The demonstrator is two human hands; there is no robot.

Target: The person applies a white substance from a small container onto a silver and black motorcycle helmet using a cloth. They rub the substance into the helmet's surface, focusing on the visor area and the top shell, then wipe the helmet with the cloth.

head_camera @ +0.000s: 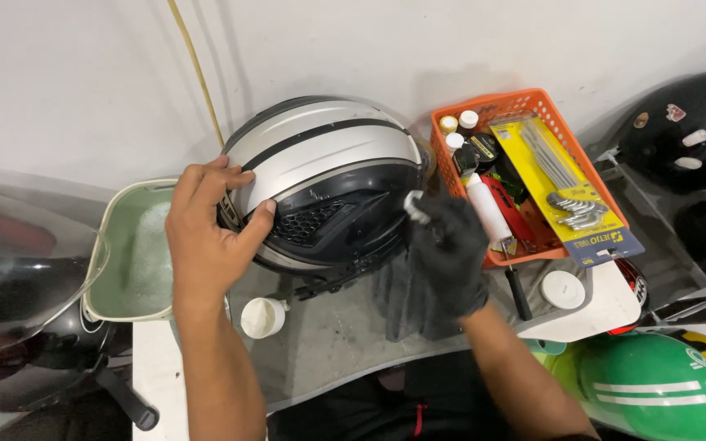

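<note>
Far left, a dark helmet with a clear visor (pixel 18 269) sat at the frame edge. Beside it, a pale green basin (pixel 128 269) held soapy water. Left hand (pixel 210 229), bare, was spread flat against the side of the silver and black helmet (pixel 328 175), fingers open, thumb on the vent area. This helmet rested at the middle of the grey worktop (pixel 328 351), against the white wall. A small white cap (pixel 261 317) lay on the worktop just below it.

Right hand (pixel 451 253), in a black glove, was closed around a small white-tipped tool (pixel 415 207) whose tip touched the helmet's right side; a dark cloth (pixel 398 302) hung beneath that hand.

To the right, an orange plastic basket (pixel 525 106) held small capped bottles, a white tube and a long yellow card pack of hex keys (pixel 561 192) with a blue lower end. A round white lid (pixel 563 289) lay below it. Far right: a glossy black helmet (pixel 688 131) with stickers above, a green helmet (pixel 655 388) with white stripes below.
</note>
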